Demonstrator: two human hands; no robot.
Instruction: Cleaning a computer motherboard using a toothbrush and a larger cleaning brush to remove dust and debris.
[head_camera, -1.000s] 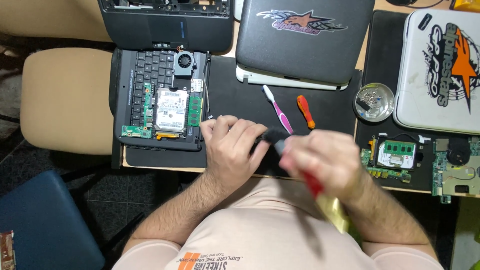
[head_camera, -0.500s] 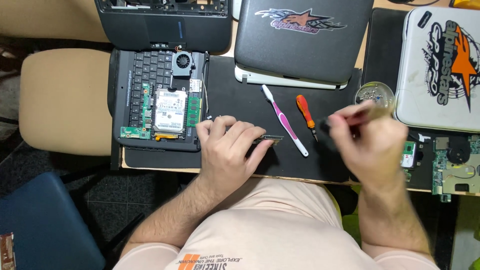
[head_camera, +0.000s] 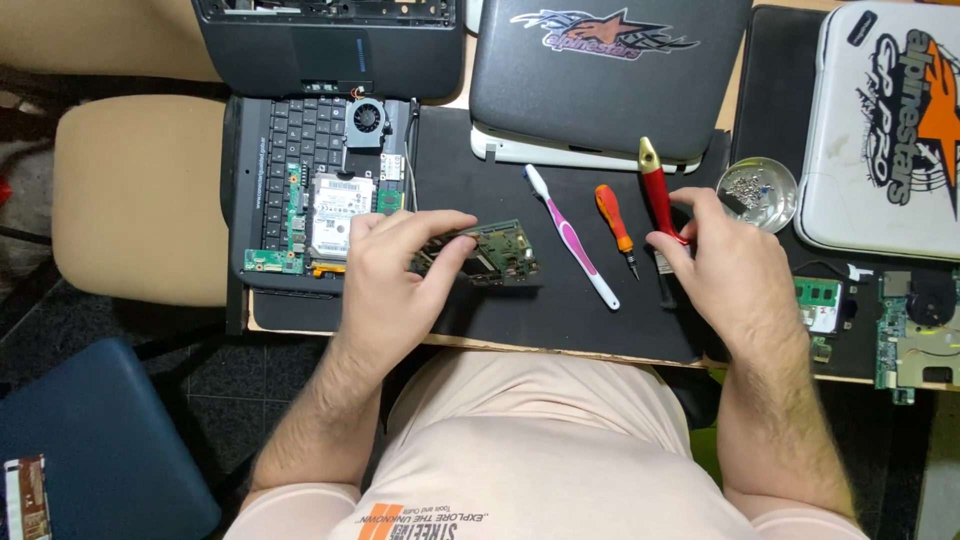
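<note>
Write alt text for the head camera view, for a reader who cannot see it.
Seen from above, a person's left hand holds a small green circuit board on a black mat, while the right hand grips a red-handled screwdriver. Between them lie a pink-and-white toothbrush and an orange screwdriver; an opened laptop sits left.

Green circuit board (head_camera: 497, 252), densely populated, is held flat just above the black mat, its left half covered by the left hand (head_camera: 395, 275). Red-handled screwdriver (head_camera: 658, 200) with a gold cap is gripped by the right hand (head_camera: 722, 268), handle pointing away, shaft toward the mat.
</note>
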